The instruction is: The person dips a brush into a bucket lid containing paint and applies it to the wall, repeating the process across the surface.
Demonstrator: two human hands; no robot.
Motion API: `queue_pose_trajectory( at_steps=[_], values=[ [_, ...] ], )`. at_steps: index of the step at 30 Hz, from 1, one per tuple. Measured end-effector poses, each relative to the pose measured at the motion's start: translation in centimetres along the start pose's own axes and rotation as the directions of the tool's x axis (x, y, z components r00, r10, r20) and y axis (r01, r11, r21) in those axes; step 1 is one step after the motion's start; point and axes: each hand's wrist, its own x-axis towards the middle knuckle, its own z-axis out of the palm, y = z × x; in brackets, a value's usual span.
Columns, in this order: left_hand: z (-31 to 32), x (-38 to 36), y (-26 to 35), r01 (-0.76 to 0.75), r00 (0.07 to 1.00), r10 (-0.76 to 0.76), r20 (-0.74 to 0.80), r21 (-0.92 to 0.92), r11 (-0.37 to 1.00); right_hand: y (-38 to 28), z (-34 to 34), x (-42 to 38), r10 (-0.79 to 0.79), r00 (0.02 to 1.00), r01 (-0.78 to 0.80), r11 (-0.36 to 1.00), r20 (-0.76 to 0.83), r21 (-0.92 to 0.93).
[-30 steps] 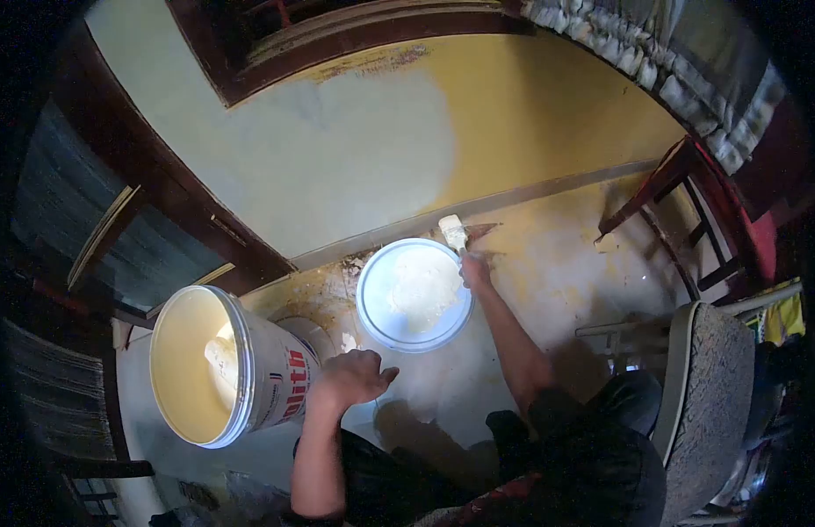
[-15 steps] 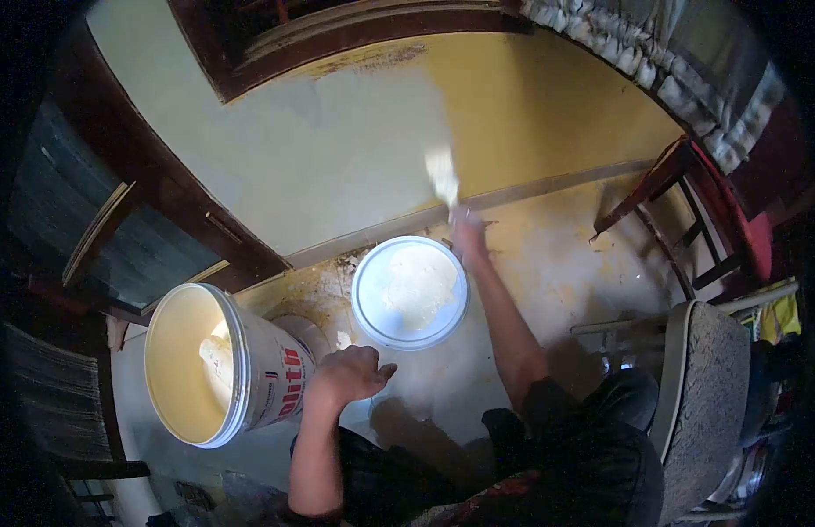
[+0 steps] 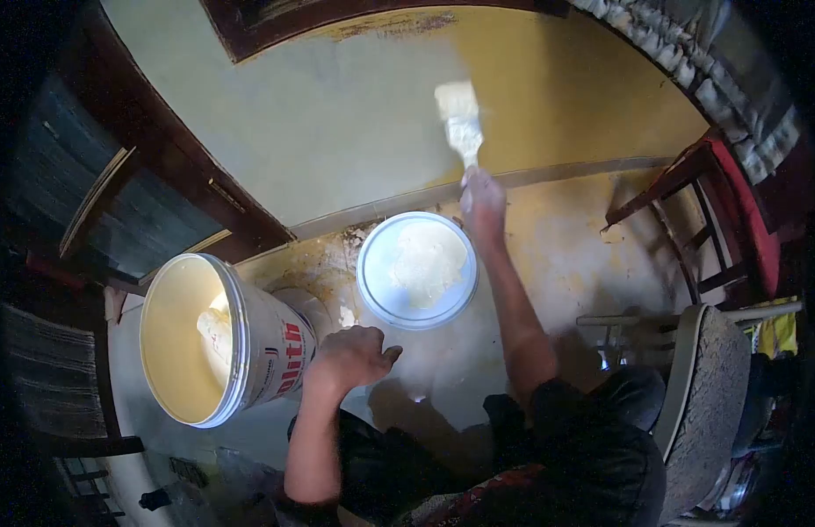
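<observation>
My right hand (image 3: 483,204) grips the handle of a wide paintbrush (image 3: 463,119), its pale bristles against the wall. The brush is at the border between fresh whitish paint and the older yellow wall (image 3: 566,105). Below it on the floor lies a round white lid (image 3: 365,279) with a puddle of cream-white paint (image 3: 428,266) on it. My left hand (image 3: 350,358) hovers over my lap beside a big white bucket (image 3: 271,351), fingers curled, thumb sticking out. Nothing shows in it. The bucket leans toward the left and holds a pale object (image 3: 216,342) inside its opening.
A dark wooden door with glass panes (image 3: 153,215) stands at the left. On the right are a red-seated wooden chair (image 3: 715,202) and a padded chair (image 3: 710,395). Paint stains mark the floor along the baseboard (image 3: 364,211). A frilled curtain hangs at the upper right.
The view has tilted down a little. My right hand has moved the brush slightly up and right relative to the wall's lower edge. The left hand keeps its pose.
</observation>
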Motion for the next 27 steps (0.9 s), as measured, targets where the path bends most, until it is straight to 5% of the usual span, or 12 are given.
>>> queue_pose_trajectory(
  at_steps=[7,11,13,14,18,20,23,25,27],
  values=[
    [0.5,-0.2,-0.4,-0.022,1.0,0.022,-0.019,-0.016,1.0,13.5,0.8,-6.1,0.455,0.89,-0.429,0.85,0.016,-0.306],
    [1.1,0.1,-1.2,-0.035,0.999,0.034,-0.02,-0.02,0.999,15.5,3.4,-5.9,0.413,0.911,-0.396,0.884,0.018,-0.247],
    [1.1,0.0,-1.1,-0.036,0.997,0.036,-0.064,-0.008,0.999,19.6,4.5,-4.9,0.228,0.971,-0.234,0.877,-0.064,-0.421],
    [1.1,-0.1,-1.1,-0.035,0.997,0.034,-0.064,-0.012,0.999,22.6,4.8,-4.5,0.285,0.953,-0.298,0.828,-0.1,-0.475],
    [0.8,-0.1,-1.3,-0.031,0.998,0.03,-0.055,-0.026,0.999,20.4,4.9,-5.2,0.369,0.925,-0.369,0.802,-0.097,-0.469],
    [1.1,-0.1,-1.3,-0.026,0.999,0.025,-0.046,-0.02,0.999,17.7,4.4,-6.1,0.558,0.828,-0.554,0.792,-0.064,-0.258],
    [0.6,-0.2,-1.1,-0.053,0.996,0.052,-0.07,-0.013,0.999,17.8,5.3,-4.1,0.551,0.831,-0.547,0.787,-0.074,-0.286],
    [0.4,-0.3,-0.8,-0.017,1.0,0.018,-0.013,0.012,1.0,17.4,6.1,-2.0,0.356,0.931,-0.363,0.878,-0.08,-0.311],
    [0.5,-0.4,-1.0,-0.027,0.999,0.028,-0.039,0.012,1.0,9.9,6.5,-2.0,0.453,0.892,-0.449,0.883,-0.008,-0.139]
  ],
)
